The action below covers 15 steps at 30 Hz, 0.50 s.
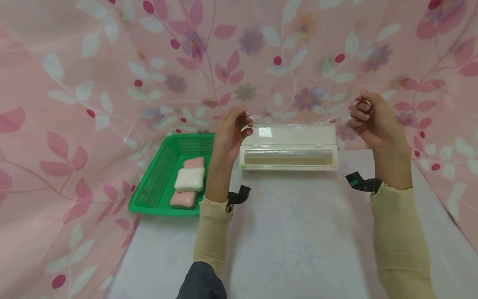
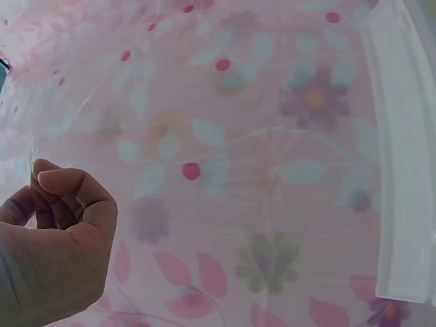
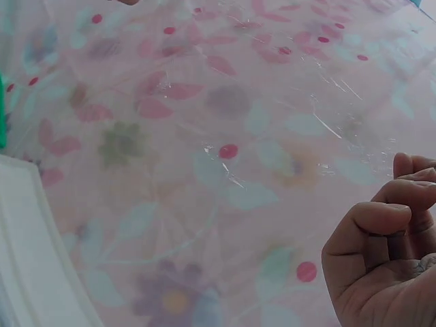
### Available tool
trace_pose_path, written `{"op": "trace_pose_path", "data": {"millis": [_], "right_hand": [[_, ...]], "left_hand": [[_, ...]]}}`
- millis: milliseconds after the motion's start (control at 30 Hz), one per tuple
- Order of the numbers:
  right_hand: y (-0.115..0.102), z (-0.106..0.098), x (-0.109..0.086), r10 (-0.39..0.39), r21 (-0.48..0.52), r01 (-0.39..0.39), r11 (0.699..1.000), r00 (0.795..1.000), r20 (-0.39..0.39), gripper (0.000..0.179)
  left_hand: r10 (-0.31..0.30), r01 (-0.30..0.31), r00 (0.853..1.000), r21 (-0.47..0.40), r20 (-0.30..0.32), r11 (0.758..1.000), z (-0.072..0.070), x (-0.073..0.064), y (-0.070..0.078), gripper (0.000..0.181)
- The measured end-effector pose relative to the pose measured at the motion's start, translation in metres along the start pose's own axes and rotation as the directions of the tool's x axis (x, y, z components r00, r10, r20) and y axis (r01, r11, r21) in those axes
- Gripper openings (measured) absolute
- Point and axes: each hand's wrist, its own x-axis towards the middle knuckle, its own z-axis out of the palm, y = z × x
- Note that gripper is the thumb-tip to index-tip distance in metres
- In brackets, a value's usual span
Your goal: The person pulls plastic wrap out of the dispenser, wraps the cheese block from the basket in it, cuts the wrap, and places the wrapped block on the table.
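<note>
A sheet of clear cling film (image 1: 291,123) stretches between my two raised hands, showing mainly as shiny creases in the right wrist view. My left hand (image 1: 232,131) pinches one end of it between thumb and fingertips. Off to the right and a little higher, my right hand (image 1: 375,120) holds the other end with curled fingers. Beyond and below the film lies a white cling film dispenser (image 1: 289,167) with its lid (image 1: 298,135) raised. A shiny roll (image 1: 287,154) is inside it.
Left of the dispenser stands a green plastic basket (image 1: 149,195), partly hidden by my left arm. A white soap bar (image 1: 189,179) lies among pink soap bars (image 1: 184,199) in it. A floral curtain (image 1: 209,54) rises behind the white tabletop (image 1: 284,232).
</note>
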Motion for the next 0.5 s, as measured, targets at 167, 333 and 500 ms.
{"op": "trace_pose_path", "data": {"millis": [167, 333, 500], "right_hand": [[-0.010, 0.019, -0.004, -0.040, 0.031, 0.038, 0.999, 0.999, 0.037, 0.027], [-0.020, 0.038, -0.011, -0.062, 0.088, 0.055, 0.995, 0.995, 0.081, 0.027], [-0.033, 0.059, -0.016, -0.130, 0.092, 0.124, 0.988, 0.990, 0.063, 0.027]], "left_hand": [[0.062, -0.062, 0.998, 0.001, 0.015, 0.998, 0.014, -0.001, 0.020, 0.023], [0.138, -0.139, 0.988, 0.011, 0.064, 0.990, 0.028, -0.010, 0.039, 0.023], [0.231, -0.234, 0.966, 0.007, 0.113, 0.972, 0.043, -0.018, 0.056, 0.025]]}}
